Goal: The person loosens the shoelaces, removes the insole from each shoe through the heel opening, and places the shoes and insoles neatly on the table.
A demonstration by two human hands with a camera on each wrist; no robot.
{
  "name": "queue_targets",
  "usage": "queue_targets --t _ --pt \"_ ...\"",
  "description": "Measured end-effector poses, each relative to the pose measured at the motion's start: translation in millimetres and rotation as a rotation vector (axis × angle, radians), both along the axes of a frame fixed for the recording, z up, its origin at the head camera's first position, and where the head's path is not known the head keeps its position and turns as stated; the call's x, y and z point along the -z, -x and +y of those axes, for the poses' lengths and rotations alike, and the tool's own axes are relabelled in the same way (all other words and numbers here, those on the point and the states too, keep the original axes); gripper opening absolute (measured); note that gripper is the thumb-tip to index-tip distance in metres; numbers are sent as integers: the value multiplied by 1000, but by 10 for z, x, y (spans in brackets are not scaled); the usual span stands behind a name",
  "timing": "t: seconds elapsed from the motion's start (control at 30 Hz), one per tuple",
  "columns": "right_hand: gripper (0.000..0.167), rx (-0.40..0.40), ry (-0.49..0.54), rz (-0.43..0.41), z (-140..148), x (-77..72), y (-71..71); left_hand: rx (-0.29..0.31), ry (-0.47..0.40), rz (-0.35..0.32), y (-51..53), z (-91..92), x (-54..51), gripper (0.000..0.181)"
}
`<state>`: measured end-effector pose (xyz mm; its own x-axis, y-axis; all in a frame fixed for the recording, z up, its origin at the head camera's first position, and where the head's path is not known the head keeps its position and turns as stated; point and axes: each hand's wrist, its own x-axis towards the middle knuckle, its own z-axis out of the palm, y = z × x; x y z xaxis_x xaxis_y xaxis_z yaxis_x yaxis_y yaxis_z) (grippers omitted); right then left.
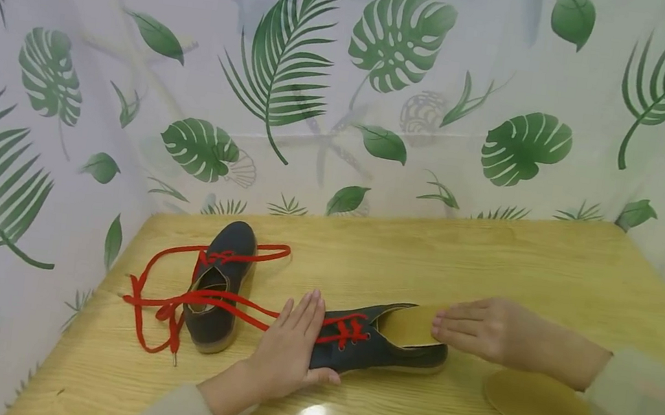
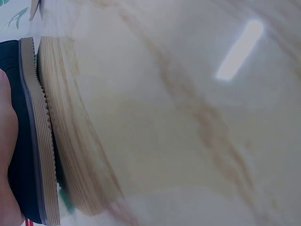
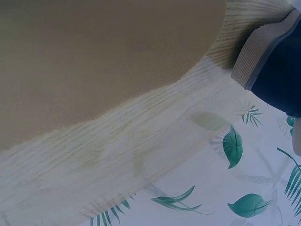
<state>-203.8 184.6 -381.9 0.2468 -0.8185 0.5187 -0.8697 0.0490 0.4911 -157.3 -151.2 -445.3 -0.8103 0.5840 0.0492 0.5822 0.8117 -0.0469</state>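
Note:
A dark blue lace-up shoe (image 1: 385,363) with red laces lies on its sole in mid-table. My left hand (image 1: 290,348) rests over its toe, fingers straight across the top and thumb along the near side. In the left wrist view part of that hand (image 2: 7,155) shows against the shoe (image 2: 23,141). A tan insole (image 1: 411,324) sits partly inside the shoe opening, its rear end raised above the heel. My right hand (image 1: 491,332) holds that end, fingers on top; the thumb is hidden. The right wrist view shows the shoe's heel but not the held insole end.
A second dark blue shoe (image 1: 232,250) stands at left, its long red laces (image 1: 137,329) spread around and across it. Another tan insole (image 1: 539,404) lies flat under the right forearm, a dark patch at its end. A leaf-patterned cloth (image 1: 333,97) rises behind the wooden table (image 1: 489,254).

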Motion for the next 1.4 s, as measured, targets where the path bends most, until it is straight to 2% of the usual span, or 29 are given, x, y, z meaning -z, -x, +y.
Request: queue_targets --t 0.1,0.23,0.53,0.73,1.1,1.4 --pt "45 5 6 -11 35 5 10 -8 4 -5 -9 -9 -25 115" --pt "41 -21 69 -29 87 15 36 -13 11 -16 -12 -15 -41 116" --pt "40 -41 99 -79 201 -108 -23 -11 13 -18 -1 6 -42 115" --pt "36 -23 97 -115 310 -122 -25 -7 10 -8 14 1 -25 112" --pt "40 21 109 -120 458 -215 -84 -8 4 -2 0 3 -18 115" --pt "39 53 113 -133 586 -198 -132 -23 39 1 -13 11 -23 108"
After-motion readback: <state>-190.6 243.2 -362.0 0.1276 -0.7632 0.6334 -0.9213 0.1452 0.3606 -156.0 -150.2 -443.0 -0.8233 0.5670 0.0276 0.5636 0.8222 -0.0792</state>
